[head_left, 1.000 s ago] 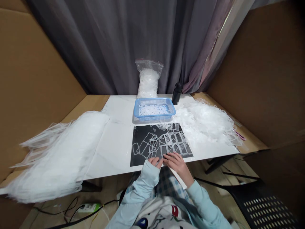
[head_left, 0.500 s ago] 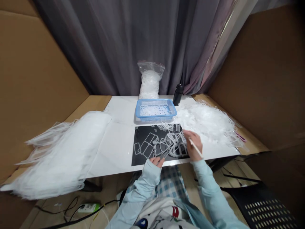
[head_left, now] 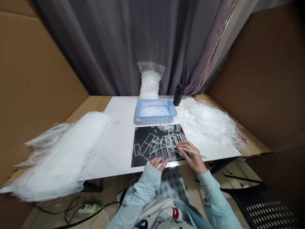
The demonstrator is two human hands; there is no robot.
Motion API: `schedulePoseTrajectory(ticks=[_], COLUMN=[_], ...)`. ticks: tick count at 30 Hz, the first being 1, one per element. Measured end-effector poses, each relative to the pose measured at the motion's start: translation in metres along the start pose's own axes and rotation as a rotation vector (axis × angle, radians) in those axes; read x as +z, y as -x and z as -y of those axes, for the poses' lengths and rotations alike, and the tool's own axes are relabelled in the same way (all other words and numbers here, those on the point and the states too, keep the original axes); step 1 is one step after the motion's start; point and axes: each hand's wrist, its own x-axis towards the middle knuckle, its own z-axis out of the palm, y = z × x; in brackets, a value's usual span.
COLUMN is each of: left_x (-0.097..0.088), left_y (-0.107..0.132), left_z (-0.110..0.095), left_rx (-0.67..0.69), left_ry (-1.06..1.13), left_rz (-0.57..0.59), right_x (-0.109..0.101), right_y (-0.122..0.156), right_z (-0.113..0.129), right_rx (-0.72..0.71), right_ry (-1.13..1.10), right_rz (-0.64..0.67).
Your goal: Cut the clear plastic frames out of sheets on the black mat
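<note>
A black mat [head_left: 143, 140] lies at the near edge of the white table [head_left: 116, 146], covered with several clear rectangular plastic frames [head_left: 166, 141]. My left hand [head_left: 159, 163] rests at the mat's near edge, fingers curled on the frames there. My right hand [head_left: 194, 157] is closed on a thin white stick [head_left: 192, 152] whose tip points left onto the frames. Both sleeves are pale blue.
A blue basket [head_left: 155, 110] of white pieces stands behind the mat, with a filled clear bag [head_left: 149, 81] and a black bottle [head_left: 177, 94] behind it. Loose white frames are heaped at the right [head_left: 209, 124]. Stacked clear sheets [head_left: 59, 156] cover the left. Cardboard walls flank the table.
My right hand swung out to the right over the mat, took up the white stick, and has come back down to the mat's near right corner. The left hand stayed put.
</note>
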Motion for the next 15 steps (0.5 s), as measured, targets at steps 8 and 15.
schedulePoseTrajectory(ticks=[8,15], left_x=[0.018,0.007], left_y=[-0.003,-0.007], left_z=[-0.007,-0.005], left_rx=[0.044,0.074], left_ry=[0.002,0.011], left_rz=[-0.035,-0.029], right_x=[0.009,0.012], right_y=[0.025,0.024], right_z=[0.014,0.009], right_rx=[0.116,0.072], right_ry=[-0.186,-0.186], right_rz=[0.248,0.263])
